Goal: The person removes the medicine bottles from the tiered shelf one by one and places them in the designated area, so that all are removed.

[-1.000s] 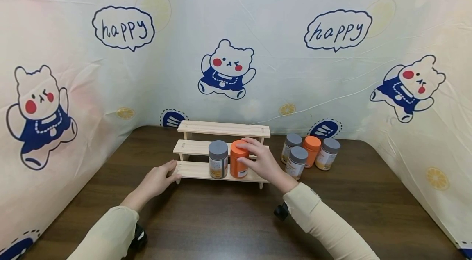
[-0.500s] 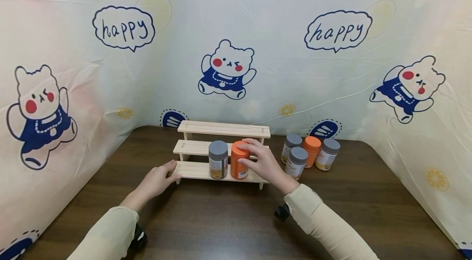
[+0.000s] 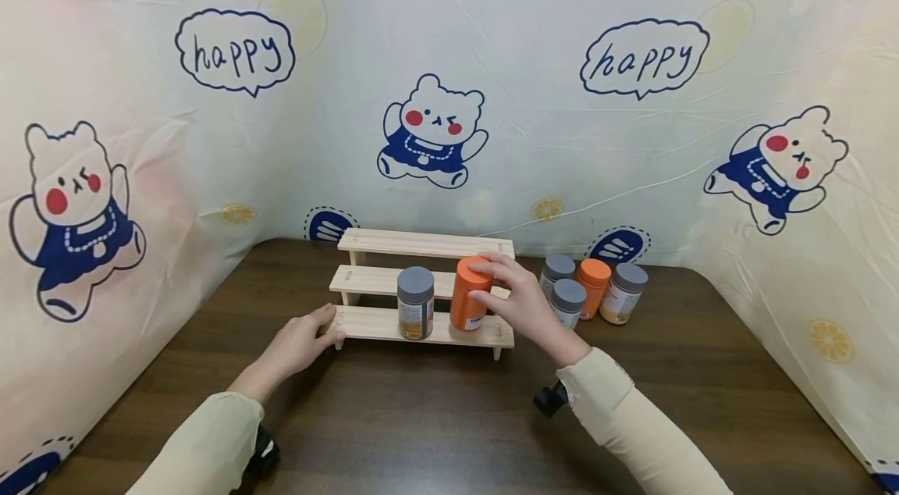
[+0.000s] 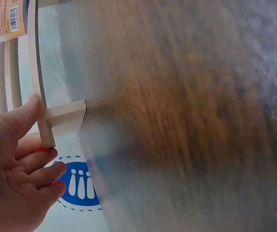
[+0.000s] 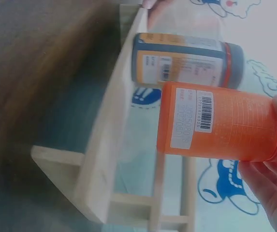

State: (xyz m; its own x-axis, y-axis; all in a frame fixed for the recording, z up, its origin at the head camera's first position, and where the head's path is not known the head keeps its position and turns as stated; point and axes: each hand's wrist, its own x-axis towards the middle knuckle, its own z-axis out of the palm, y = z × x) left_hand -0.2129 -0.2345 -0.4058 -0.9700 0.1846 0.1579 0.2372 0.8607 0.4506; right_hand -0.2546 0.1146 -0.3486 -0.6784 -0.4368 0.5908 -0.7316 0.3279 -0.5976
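right now the right hand (image 3: 520, 308) grips the orange jar (image 3: 469, 293) near its lid, just right of centre in the head view, holding it tilted and lifted clear of the lowest step of the wooden rack (image 3: 421, 288). just to its left a grey-lidded jar (image 3: 415, 313) stands upright on that step. the left hand (image 3: 298, 343), fingers relaxed and holding nothing, rests its thumb against the rack's left end. four more jars (image 3: 588, 290) cluster on the table (image 3: 421, 417) right of the rack.

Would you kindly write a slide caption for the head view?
Right hand grips an orange jar above the wooden rack; left hand touches its lowest step.
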